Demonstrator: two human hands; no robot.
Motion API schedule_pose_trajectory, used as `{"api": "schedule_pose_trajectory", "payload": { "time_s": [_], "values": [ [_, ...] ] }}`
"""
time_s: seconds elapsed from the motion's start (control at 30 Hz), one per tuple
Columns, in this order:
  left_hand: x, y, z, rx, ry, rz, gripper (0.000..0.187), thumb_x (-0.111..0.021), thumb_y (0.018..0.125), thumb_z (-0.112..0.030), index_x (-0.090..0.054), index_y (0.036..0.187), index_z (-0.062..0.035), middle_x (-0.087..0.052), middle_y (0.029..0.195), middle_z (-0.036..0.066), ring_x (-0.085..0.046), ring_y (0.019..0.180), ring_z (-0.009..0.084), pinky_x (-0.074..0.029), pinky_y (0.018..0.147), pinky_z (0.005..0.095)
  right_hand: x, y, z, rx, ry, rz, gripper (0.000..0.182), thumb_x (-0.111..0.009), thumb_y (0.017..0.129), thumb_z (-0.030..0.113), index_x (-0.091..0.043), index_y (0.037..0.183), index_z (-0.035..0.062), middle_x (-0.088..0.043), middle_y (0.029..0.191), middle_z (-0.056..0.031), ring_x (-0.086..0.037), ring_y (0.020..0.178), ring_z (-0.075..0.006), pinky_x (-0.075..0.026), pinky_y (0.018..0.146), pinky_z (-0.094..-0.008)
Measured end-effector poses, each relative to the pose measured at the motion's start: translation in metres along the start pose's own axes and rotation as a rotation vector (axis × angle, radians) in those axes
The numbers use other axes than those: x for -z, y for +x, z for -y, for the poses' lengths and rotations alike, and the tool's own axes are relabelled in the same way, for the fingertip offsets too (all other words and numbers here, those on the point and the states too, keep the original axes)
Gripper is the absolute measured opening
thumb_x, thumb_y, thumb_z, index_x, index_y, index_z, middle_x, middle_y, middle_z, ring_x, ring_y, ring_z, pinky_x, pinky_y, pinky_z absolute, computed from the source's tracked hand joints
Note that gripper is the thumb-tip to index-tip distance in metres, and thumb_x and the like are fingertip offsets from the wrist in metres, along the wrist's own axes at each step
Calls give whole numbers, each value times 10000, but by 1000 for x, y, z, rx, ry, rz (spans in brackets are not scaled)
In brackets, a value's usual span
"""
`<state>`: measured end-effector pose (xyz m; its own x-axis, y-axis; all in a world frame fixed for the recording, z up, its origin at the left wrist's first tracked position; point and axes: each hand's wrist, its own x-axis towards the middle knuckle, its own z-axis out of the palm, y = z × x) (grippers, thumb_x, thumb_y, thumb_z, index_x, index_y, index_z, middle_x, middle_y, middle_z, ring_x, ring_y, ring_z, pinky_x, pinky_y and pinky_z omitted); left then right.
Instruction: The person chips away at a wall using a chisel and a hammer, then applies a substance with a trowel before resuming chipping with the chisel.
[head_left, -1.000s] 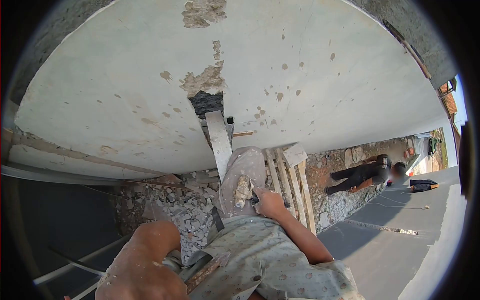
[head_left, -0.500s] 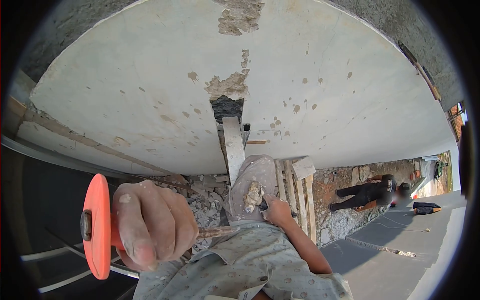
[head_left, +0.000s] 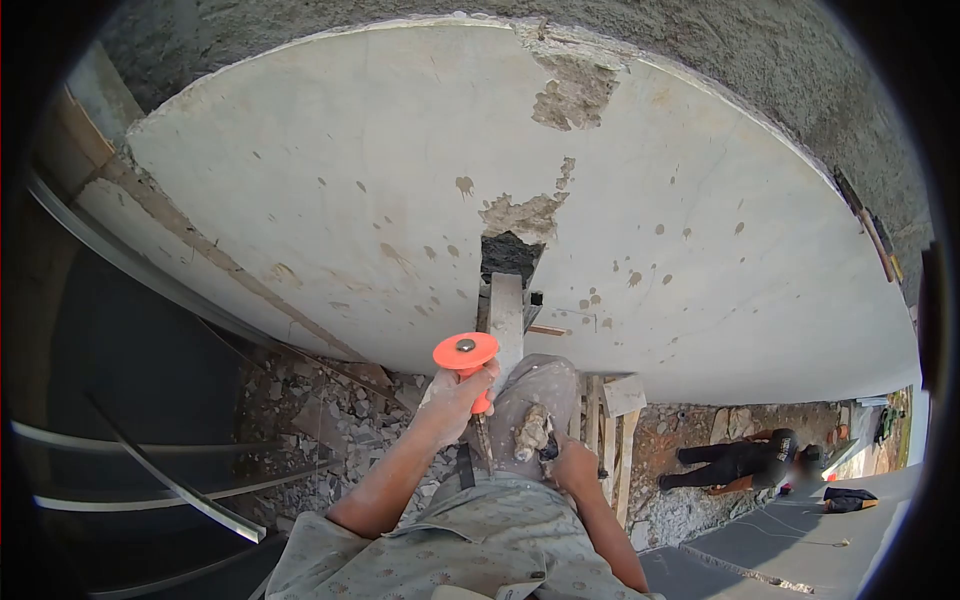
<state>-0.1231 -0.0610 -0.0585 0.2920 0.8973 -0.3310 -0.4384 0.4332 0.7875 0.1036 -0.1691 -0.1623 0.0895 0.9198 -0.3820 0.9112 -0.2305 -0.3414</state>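
My left hand [head_left: 455, 402] is closed around the orange grip of a chisel [head_left: 466, 349], just below its round hand guard. The metal striking end faces up, and the dusty shaft points down toward my lap. Close to my raised knee, my right hand [head_left: 577, 468] is closed on the dark handle of what looks like a hammer [head_left: 534, 428], its head thickly crusted with dried mortar. The two tools are apart. Beyond them, a plank [head_left: 506, 315] leans into a dark, broken-out slot [head_left: 508, 256] in the pale wall [head_left: 400, 130].
Broken rubble [head_left: 350, 420] covers the ground on the left, near loose metal strips [head_left: 190, 490]. Several wooden boards [head_left: 608, 440] stand right of my knee. Farther right, a person in dark clothes [head_left: 740, 460] bends over, near a dark bag [head_left: 850, 500] on a grey surface.
My left hand has moved away from the camera, up and right toward the slot, with the chisel now more upright. The view has shifted; my right hand stays by my knee.
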Motion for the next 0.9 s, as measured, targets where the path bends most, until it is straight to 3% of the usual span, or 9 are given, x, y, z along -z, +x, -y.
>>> {"api": "schedule_pose_trajectory", "payload": {
  "time_s": [0.17, 0.3, 0.4, 0.5, 0.63, 0.67, 0.77, 0.87, 0.9],
  "values": [
    [23, -8, 41, 79, 178, 112, 187, -632, 875, -190, -530, 945, -50, -562, 795, 15, -558, 708, 100, -484, 587, 285, 3, -6, 7, -4, 57, 4, 444, -574, 714, 177, -569, 1153, 108, -652, 935, -187, -635, 862, -359, -499, 720, -447],
    [17, -21, 29, 176, 374, 151, 226, -622, 889, -253, -535, 956, -55, -601, 864, 29, -596, 798, 103, -509, 633, 289, 3, -4, 5, -8, 62, -8, 461, -588, 708, 179, -574, 1167, 135, -656, 897, -190, -636, 831, -375, -498, 708, -462],
    [19, -23, 15, 337, 580, 181, 253, -603, 899, -304, -535, 976, -72, -619, 916, 36, -605, 844, 109, -527, 629, 279, -10, -2, -8, 46, 69, -71, 476, -602, 704, 191, -576, 1178, 156, -658, 875, -195, -637, 813, -384, -497, 701, -471],
    [21, -27, 0, 353, 608, 287, 273, -594, 900, -342, -537, 980, -87, -625, 950, 39, -606, 870, 110, -533, 592, 259, -16, -3, -12, 68, 62, -89, 494, -611, 698, 202, -570, 1190, 165, -659, 871, -194, -639, 808, -382, -498, 698, -472],
    [12, -35, -27, 162, 436, 276, 218, -578, 915, -276, -544, 947, -64, -635, 901, 57, -599, 752, 90, -503, 523, 226, -10, -3, -6, 49, 59, -77, 499, -607, 700, 197, -563, 1196, 170, -659, 867, -191, -642, 801, -373, -499, 695, -469],
    [10, -36, -34, 129, 477, 277, 181, -585, 912, -222, -555, 925, -44, -639, 877, 64, -588, 693, 90, -490, 510, 237, -7, -4, -4, 37, 64, -59, 450, -599, 706, 198, -574, 1152, 142, -656, 887, -190, -639, 820, -369, -498, 707, -463],
    [2, -46, -51, 6, 703, 296, 150, -627, 879, -167, -569, 912, -33, -643, 919, 64, -596, 742, 116, -505, 590, 266, -5, -4, -4, 16, 63, -25, 364, -585, 719, 202, -597, 1064, 88, -652, 917, -188, -633, 849, -364, -496, 728, -452],
    [-3, -43, -44, -588, 722, 244, 147, -687, 816, -87, -588, 913, -38, -629, 920, 45, -598, 804, 139, -500, 685, 292, -13, -1, -11, 9, 56, -36, 378, -590, 719, 209, -598, 1078, 90, -655, 888, -193, -636, 827, -370, -497, 718, -453],
    [-4, -38, -41, -632, 737, 226, 165, -701, 797, -69, -591, 918, -45, -623, 911, 39, -596, 816, 142, -496, 704, 295, -11, -2, -9, -1, 58, -32, 392, -593, 719, 213, -597, 1092, 92, -655, 882, -195, -636, 822, -373, -498, 716, -453]
  ]
}}
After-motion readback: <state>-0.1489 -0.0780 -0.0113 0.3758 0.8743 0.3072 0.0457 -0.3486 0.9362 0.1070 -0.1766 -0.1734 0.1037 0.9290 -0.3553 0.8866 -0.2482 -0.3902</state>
